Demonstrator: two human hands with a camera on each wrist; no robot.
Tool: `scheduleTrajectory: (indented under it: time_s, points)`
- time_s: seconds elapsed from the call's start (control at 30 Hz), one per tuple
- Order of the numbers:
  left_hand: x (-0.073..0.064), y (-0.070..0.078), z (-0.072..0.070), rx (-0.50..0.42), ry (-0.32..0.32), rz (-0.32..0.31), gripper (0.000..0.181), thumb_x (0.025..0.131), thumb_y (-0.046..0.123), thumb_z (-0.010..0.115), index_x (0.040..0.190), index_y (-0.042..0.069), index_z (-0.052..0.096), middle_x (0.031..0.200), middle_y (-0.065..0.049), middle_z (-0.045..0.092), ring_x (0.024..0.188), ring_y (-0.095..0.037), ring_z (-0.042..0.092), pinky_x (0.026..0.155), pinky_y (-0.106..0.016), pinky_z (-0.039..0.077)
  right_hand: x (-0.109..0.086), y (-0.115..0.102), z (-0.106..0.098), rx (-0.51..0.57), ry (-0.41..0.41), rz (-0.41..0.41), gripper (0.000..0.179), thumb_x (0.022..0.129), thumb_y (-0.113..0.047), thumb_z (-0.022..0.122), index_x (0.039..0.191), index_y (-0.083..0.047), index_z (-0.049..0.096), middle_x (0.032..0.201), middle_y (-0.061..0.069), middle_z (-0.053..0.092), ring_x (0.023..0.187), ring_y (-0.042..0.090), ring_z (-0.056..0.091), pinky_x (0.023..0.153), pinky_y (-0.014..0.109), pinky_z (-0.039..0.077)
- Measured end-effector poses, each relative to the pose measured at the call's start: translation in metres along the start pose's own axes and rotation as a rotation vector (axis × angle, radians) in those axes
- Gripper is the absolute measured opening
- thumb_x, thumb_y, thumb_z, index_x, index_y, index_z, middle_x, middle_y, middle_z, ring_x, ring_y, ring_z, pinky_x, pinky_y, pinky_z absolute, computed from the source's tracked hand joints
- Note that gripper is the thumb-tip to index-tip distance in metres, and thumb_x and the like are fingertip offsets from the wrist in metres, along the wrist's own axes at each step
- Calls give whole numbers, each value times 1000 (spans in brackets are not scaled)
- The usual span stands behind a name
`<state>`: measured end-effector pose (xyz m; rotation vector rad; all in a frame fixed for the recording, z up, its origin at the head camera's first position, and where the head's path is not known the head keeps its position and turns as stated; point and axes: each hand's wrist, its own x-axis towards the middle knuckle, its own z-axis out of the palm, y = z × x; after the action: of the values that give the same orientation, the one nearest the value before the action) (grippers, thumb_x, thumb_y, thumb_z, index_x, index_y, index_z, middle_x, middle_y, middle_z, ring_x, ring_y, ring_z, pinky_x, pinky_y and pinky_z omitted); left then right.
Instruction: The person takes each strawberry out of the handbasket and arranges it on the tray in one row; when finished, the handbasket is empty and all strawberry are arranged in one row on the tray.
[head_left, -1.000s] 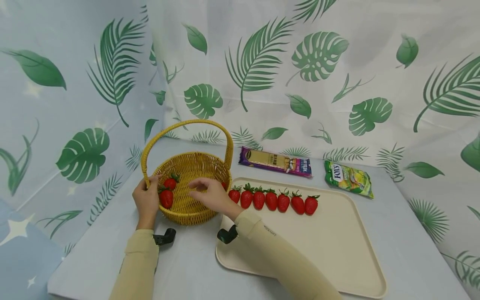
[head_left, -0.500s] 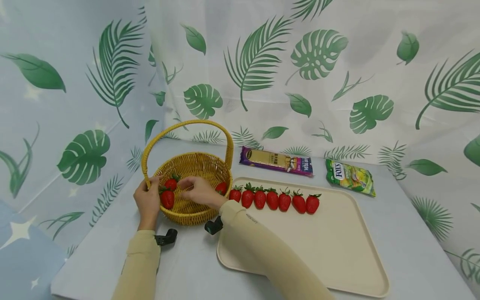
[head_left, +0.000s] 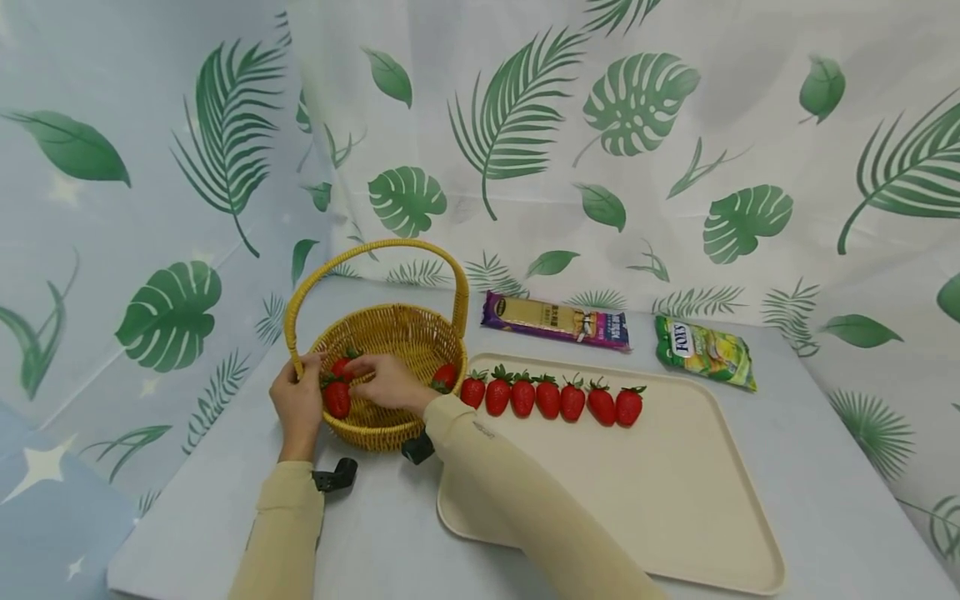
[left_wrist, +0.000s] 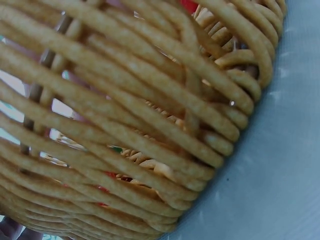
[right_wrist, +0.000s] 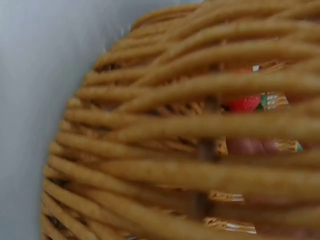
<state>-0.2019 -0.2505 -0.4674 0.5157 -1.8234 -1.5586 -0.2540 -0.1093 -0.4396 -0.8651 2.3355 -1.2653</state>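
In the head view, my left hand (head_left: pixel 297 408) grips the left rim of a yellow wicker basket (head_left: pixel 378 437), right at the foot of its arched handle. Inside the basket, beside that hand, lie a front strawberry (head_left: pixel 338 402) and a back strawberry (head_left: pixel 341 367). My right hand (head_left: pixel 393 386) reaches over the front rim, thumb and forefinger apart, its fingertips right at the back strawberry. Another strawberry (head_left: pixel 445 377) lies against the basket's right wall. Both wrist views are filled by basket weave (left_wrist: pixel 130 100), with red showing through the gaps; the hands are mostly hidden there.
A beige tray (head_left: pixel 622 500) stands to the right of the basket, with a row of several strawberries (head_left: pixel 548 400) along its far side. Behind it lie a purple-and-gold packet (head_left: pixel 555 322) and a green FOX'S candy bag (head_left: pixel 707 351). Leaf-printed cloth walls stand behind and left.
My right hand has moved left inside the basket, up to the back strawberry, uncovering the strawberry at the right wall. My left hand keeps its hold on the rim.
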Motion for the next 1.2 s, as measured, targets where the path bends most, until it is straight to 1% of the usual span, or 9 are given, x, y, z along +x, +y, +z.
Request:
scheduleTrajectory:
  time_s: [0.1,0.2,0.33,0.43,0.63,0.73,0.87,1.0,1.2]
  points:
    - [1,-1,0,3,-1,4,33,98,26,58,110,-2,71,112,-17,70,110,-19,58,87,-23,39,1,0,0,24,-64,27,40,88,-7,69,128,-10,64,124,10,65,106,18,63,79,25,50]
    - [2,-2,0,1,-1,7,32,98,25,58,109,-2,71,112,-17,69,110,-20,58,88,-24,39,2,-1,-1,51,-167,42,49,86,-4,67,135,-10,59,129,12,62,99,15,62,76,24,50]
    - [2,-3,0,-3,1,20,31,98,24,59,108,-2,71,112,-18,70,110,-21,58,87,-23,39,2,0,1,19,-275,31,56,87,-4,66,141,-12,53,135,12,57,92,10,59,76,23,49]
    - [1,-4,1,-5,-3,26,31,98,25,59,108,-2,71,112,-18,70,111,-21,58,87,-21,39,1,1,2,-2,-299,24,59,87,-4,65,143,-12,50,136,10,57,87,9,59,76,22,48]
    - [0,-4,2,-14,-18,22,30,98,25,59,107,-1,72,110,-17,71,109,-19,59,86,-20,38,1,2,2,58,-338,46,63,87,-2,63,147,-13,46,136,3,56,79,14,61,71,24,50]
    - [0,-4,3,-10,-12,18,29,97,25,60,106,-1,72,109,-16,71,108,-18,59,85,-20,38,2,3,2,37,-349,31,57,89,-3,63,143,-13,50,120,1,63,77,15,61,70,24,49]
    - [1,-2,4,-10,0,17,28,97,24,60,105,-1,72,109,-16,70,108,-18,58,85,-20,38,4,3,1,-56,-356,-33,43,91,-8,65,133,-14,61,114,-4,67,91,9,59,80,22,47]
    - [2,-2,3,-17,-3,12,29,98,23,59,106,-2,71,111,-17,70,110,-20,58,87,-22,37,3,3,0,-126,-383,-77,36,91,-11,66,126,-15,67,124,-7,65,109,5,55,90,20,44]
    - [2,-1,1,-21,-7,0,31,98,23,59,107,-4,69,113,-18,69,113,-21,58,89,-23,39,2,3,0,-114,-405,-67,34,90,-10,66,123,-15,68,122,-7,65,110,6,56,91,21,45]
